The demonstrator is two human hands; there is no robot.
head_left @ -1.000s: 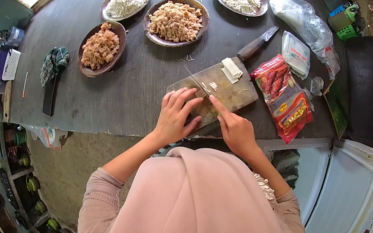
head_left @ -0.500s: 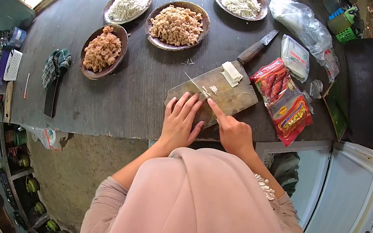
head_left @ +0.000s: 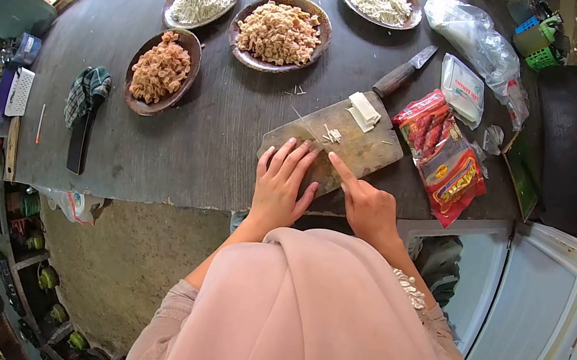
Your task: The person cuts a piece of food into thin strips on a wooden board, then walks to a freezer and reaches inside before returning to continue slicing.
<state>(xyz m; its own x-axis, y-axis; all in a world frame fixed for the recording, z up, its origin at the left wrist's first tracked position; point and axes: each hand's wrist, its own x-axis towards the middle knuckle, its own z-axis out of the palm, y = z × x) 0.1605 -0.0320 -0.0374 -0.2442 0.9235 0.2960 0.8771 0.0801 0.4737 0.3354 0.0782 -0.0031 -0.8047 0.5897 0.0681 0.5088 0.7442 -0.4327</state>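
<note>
Left hand (head_left: 280,182) lies flat and empty, steadying the cutting board (head_left: 363,154); right hand (head_left: 368,207), empty too, pokes one finger toward the white strips (head_left: 330,135).

I count four dishes on one table (head_left: 218,145). Two hold white shreds, the left one (head_left: 167,13) and the far one (head_left: 413,19). Two hold brown pieces, the middle one (head_left: 276,69) and the near one (head_left: 144,110). Boards: one (head_left: 366,151), carrying one stack of white slabs (head_left: 363,110); I cannot count the slabs in it. Knives: one (head_left: 397,76). Red packets: two, the upper (head_left: 427,119) and the lower (head_left: 460,182). White packets: one (head_left: 463,87). Clear bags: one (head_left: 473,35). Cloths: one (head_left: 88,87). Hands: two, left hand (head_left: 282,183) and right hand (head_left: 365,202).
</note>
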